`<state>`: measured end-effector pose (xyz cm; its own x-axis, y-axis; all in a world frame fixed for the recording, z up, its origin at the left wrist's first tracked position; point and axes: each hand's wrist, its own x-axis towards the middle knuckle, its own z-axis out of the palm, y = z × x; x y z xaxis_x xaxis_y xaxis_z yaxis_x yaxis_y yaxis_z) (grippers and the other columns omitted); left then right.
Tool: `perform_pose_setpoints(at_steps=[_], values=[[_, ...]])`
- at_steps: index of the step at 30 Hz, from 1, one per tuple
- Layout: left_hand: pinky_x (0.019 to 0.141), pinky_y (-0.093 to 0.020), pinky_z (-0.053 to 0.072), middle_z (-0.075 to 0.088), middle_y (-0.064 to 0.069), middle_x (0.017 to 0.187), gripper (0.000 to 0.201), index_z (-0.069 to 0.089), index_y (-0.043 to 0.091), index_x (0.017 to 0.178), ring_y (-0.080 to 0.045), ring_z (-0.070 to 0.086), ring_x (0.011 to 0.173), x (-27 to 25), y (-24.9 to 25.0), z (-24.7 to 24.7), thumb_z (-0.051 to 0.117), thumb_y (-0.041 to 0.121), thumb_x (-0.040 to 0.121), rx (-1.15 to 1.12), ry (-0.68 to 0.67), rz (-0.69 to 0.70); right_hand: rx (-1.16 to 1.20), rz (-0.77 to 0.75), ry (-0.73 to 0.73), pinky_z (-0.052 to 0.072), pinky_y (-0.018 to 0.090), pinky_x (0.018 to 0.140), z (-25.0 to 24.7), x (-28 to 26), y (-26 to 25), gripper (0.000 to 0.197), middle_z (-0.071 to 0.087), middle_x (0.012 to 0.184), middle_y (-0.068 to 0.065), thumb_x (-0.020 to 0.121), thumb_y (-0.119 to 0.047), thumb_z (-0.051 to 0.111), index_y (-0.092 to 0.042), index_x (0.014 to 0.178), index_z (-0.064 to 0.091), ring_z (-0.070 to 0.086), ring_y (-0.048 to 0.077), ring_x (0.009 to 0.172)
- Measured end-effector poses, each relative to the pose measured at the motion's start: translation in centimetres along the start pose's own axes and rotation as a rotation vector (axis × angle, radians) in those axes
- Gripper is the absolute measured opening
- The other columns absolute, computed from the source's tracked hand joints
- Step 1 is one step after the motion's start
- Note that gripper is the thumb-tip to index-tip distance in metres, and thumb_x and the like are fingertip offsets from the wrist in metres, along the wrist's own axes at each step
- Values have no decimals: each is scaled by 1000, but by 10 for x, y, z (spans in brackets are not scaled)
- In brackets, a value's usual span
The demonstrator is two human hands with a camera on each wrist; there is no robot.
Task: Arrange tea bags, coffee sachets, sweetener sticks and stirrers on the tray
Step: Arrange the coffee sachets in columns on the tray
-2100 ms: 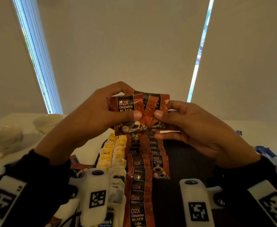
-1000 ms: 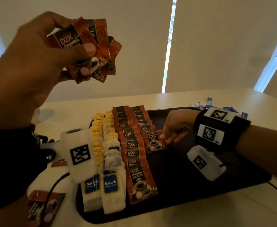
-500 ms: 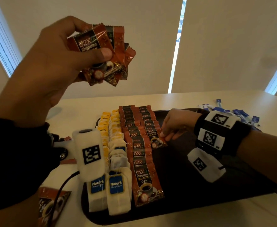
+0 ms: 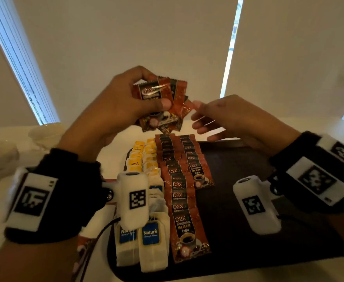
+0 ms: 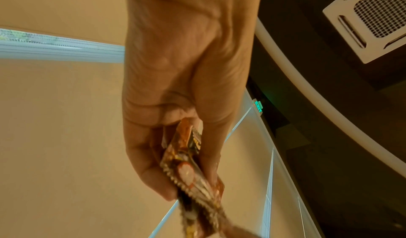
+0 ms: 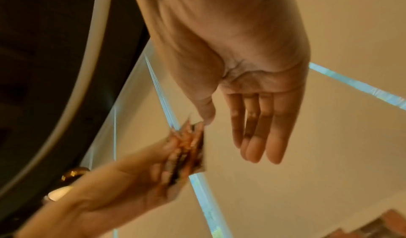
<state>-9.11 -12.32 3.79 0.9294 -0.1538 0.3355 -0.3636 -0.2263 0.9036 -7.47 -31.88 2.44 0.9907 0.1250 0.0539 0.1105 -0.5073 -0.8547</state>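
Observation:
My left hand (image 4: 126, 102) (image 5: 186, 137) grips a fanned bunch of brown-red coffee sachets (image 4: 163, 102) (image 5: 193, 168) (image 6: 186, 148) in the air above the far end of the dark tray (image 4: 248, 200). My right hand (image 4: 218, 115) (image 6: 252, 120) is beside the bunch with straight fingers, its thumb tip at a sachet's corner, holding nothing. On the tray lie two rows of tea bags (image 4: 148, 241), a long row of coffee sachets (image 4: 185, 231) and a shorter second row (image 4: 197, 171).
White cups (image 4: 2, 155) stand on the table at the far left. A loose coffee sachet (image 4: 81, 253) lies by the tray's left edge near a black cable. The tray's right half is bare.
My right hand has left the short sachet row on the tray and risen to the bunch. My left hand has brought the bunch down and toward the centre.

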Motion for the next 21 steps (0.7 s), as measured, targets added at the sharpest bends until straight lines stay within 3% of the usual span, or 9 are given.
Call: perform_pose_setpoints(at_steps=[5, 8, 12, 17, 21], values=[[53, -26, 57, 70, -3, 81, 47, 55, 12, 107, -12, 66, 55, 1, 0, 3, 72, 21, 64, -49, 10, -13, 301, -12, 25, 58, 23, 60, 12, -20, -9, 39, 72, 81, 4, 94, -45, 44, -14, 90, 66, 70, 11, 69], [53, -26, 57, 70, -2, 80, 42, 55, 13, 106, -13, 66, 55, 1, -1, 1, 73, 17, 69, -25, -7, -12, 444, -19, 18, 57, 24, 61, 14, -25, -4, 36, 72, 84, 7, 89, -42, 52, -10, 96, 66, 71, 14, 73], [51, -24, 55, 69, -1, 77, 44, 52, 16, 104, -8, 64, 54, 0, 0, 2, 73, 19, 66, 4, -106, -35, 448, -97, 74, 57, 25, 64, 17, -26, 3, 25, 71, 91, 10, 80, -24, 67, -8, 98, 65, 69, 15, 78], [51, -22, 54, 70, -2, 79, 40, 53, 17, 101, -10, 66, 58, -1, 0, 3, 73, 19, 66, 25, -144, -45, 485, -87, 80, 57, 21, 63, 17, -27, 7, 9, 69, 81, 9, 80, -9, 66, -6, 89, 65, 67, 11, 68], [51, -23, 55, 70, -7, 76, 36, 55, 15, 105, -11, 63, 54, 1, -2, 3, 72, 11, 73, 13, -149, -56, 463, -90, 101, 58, 23, 65, 18, -28, 8, 7, 67, 87, 11, 84, -6, 62, -9, 89, 65, 66, 13, 73]])
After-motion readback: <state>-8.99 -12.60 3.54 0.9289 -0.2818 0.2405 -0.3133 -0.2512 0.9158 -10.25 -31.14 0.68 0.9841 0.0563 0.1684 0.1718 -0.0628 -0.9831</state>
